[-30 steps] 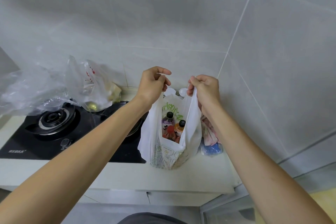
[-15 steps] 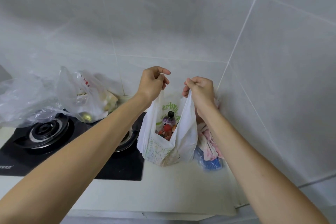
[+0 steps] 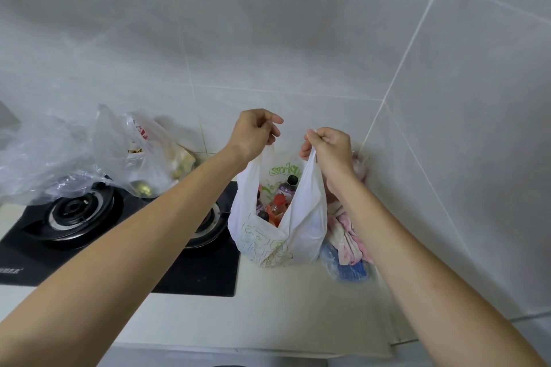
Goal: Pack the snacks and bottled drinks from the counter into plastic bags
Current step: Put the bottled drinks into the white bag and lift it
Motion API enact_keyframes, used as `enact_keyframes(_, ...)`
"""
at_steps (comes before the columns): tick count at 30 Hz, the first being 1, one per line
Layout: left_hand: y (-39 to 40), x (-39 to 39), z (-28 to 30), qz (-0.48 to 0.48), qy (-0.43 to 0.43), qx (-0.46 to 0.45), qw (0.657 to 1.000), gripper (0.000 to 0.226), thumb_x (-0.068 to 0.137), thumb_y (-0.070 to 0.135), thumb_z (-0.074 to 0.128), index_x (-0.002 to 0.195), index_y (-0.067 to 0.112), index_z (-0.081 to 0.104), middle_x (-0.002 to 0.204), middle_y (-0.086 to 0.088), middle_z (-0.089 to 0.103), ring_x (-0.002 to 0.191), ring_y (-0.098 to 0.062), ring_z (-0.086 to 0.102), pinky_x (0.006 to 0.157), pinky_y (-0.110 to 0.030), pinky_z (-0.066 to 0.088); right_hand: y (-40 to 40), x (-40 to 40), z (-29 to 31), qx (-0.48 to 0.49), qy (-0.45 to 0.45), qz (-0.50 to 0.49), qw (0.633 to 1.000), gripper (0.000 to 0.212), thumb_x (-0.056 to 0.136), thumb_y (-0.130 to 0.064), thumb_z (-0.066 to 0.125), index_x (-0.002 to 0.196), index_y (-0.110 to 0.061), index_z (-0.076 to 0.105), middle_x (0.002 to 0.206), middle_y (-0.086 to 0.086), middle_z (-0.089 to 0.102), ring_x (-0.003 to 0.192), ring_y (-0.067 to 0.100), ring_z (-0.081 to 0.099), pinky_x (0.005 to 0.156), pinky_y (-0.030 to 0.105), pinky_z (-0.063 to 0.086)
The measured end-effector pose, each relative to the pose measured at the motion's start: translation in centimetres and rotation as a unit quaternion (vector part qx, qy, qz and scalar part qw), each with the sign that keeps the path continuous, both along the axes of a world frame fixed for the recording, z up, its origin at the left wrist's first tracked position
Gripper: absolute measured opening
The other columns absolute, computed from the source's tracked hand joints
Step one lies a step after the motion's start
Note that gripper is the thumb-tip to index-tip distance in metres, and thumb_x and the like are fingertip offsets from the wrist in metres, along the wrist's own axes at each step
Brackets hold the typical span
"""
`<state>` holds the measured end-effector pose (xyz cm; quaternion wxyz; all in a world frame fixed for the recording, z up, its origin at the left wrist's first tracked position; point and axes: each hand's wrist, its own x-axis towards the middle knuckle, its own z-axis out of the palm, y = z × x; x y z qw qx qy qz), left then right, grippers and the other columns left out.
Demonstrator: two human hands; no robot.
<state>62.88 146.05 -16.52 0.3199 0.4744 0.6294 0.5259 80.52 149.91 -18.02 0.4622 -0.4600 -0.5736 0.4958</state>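
Note:
A white plastic bag (image 3: pixel 301 232) with green print stands on the pale counter (image 3: pixel 298 313) beside the stove. My left hand (image 3: pixel 253 132) grips its left handle and my right hand (image 3: pixel 329 149) grips its right handle, holding the mouth apart. Inside I see a purple bottle with a black cap (image 3: pixel 287 186), a red-capped bottle (image 3: pixel 277 204) and another dark cap lower down. The lower parts of the bottles are hidden by the bag.
A black gas stove (image 3: pixel 80 214) lies to the left, with clear plastic bags (image 3: pixel 143 158) holding food resting on and behind it. A pink cloth and a blue packet (image 3: pixel 347 250) sit in the corner behind the white bag. Tiled walls close the back and right.
The camera has tilted upward, so the scene sits lower in view. Both hands keep hold of the handles, the bag's mouth has narrowed a little, and the bag stays on the counter.

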Motion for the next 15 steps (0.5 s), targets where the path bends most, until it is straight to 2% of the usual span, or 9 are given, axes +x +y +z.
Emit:
enact_keyframes(3,-0.1,-0.2,-0.4,-0.017,0.008,-0.008,1.0,0.036,0.101,-0.004,0.036,0.104,0.005,0.071,0.082,-0.007,0.067,0.07,-0.016,0.06,0.07,-0.024,0.054,-0.2,0.5,-0.6,-0.003,-0.005,-0.001,1.0,0.025,0.101,-0.008,0.062,0.087,0.013,0.068,0.066,0.011,0.068,0.059,0.016,0.068,0.062,0.028,0.059)
enact_keyframes(6,-0.2,-0.4,-0.7,-0.02,0.012,-0.009,1.0,0.036,0.101,-0.004,0.036,0.104,0.005,0.071,0.081,-0.007,0.067,0.07,-0.017,0.06,0.069,-0.025,0.054,-0.2,0.9,-1.2,-0.011,-0.007,-0.005,1.0,0.024,0.1,-0.009,0.063,0.088,0.011,0.068,0.064,0.007,0.069,0.06,0.017,0.068,0.067,0.035,0.062)
enact_keyframes(10,-0.4,-0.4,-1.5,-0.023,0.03,-0.019,0.999,0.035,0.101,-0.002,0.037,0.102,0.007,0.071,0.08,-0.007,0.067,0.069,-0.016,0.06,0.069,-0.025,0.054,-0.6,1.2,-1.9,-0.024,-0.019,0.004,1.0,0.021,0.1,-0.007,0.064,0.094,0.013,0.067,0.069,0.011,0.07,0.063,0.017,0.069,0.065,0.03,0.06)
enact_keyframes(13,-0.7,-0.4,-2.3,-0.024,0.044,-0.027,0.998,0.035,0.1,-0.003,0.038,0.101,0.007,0.071,0.08,-0.007,0.068,0.069,-0.017,0.061,0.07,-0.027,0.055,-0.8,1.4,-2.6,-0.03,-0.038,0.007,0.999,0.019,0.099,-0.008,0.064,0.092,0.009,0.068,0.069,0.009,0.072,0.064,0.017,0.071,0.072,0.033,0.061)
enact_keyframes(15,-0.8,-0.4,-2.8,-0.025,0.051,-0.035,0.998,0.034,0.099,-0.004,0.038,0.102,0.006,0.07,0.082,-0.009,0.069,0.071,-0.017,0.061,0.071,-0.026,0.054,-0.8,1.5,-2.9,-0.034,-0.05,0.01,0.998,0.017,0.099,-0.008,0.064,0.091,0.006,0.069,0.071,0.009,0.072,0.063,0.016,0.071,0.072,0.03,0.061)
